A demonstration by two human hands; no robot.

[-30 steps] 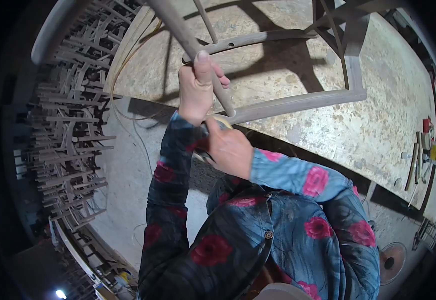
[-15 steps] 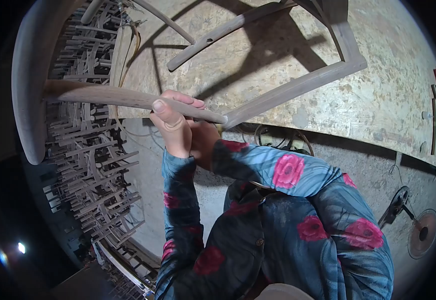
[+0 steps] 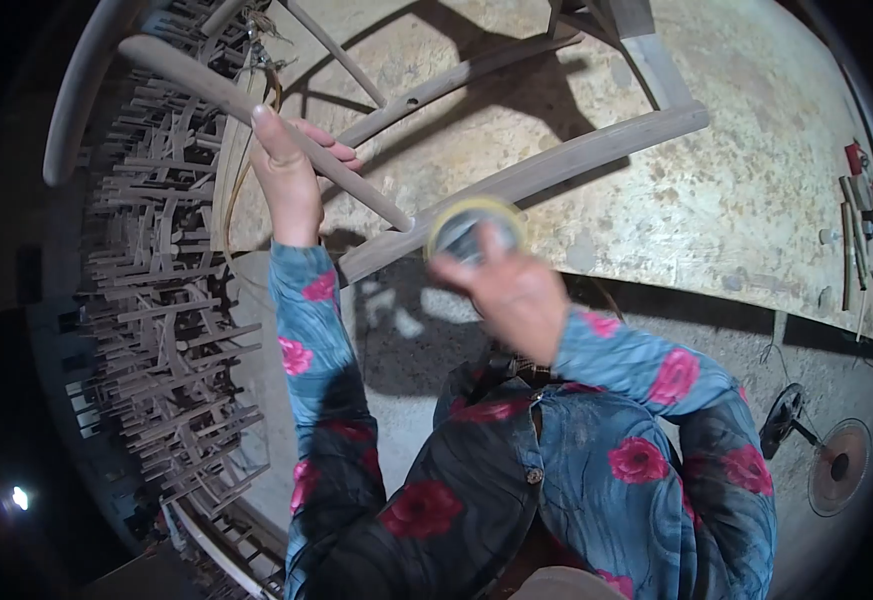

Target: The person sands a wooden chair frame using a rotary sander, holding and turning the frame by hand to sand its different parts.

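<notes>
A grey-brown wooden chair frame [image 3: 596, 150] lies on the worktable [image 3: 746, 190]. My left hand [image 3: 291, 180] is wrapped round its slanting round bar [image 3: 356, 185], thumb on top and fingers behind. My right hand [image 3: 516, 290], blurred by motion, grips a round tool with a yellow rim [image 3: 471, 225]. The tool is at the near edge of the long curved rail, just right of where the bar meets it. Whether its face touches the wood is hidden.
Stacked wooden frames [image 3: 176, 300] fill the left side. A cable [image 3: 231, 210] runs by the table's left edge. Small tools and sticks [image 3: 846, 235] lie at the table's right end. A round fan [image 3: 838, 467] stands on the floor at the lower right.
The chair frame has turned and shifted. My right hand has come out from behind my left wrist and moved right, with the round tool now in view. My left hand has moved up and left.
</notes>
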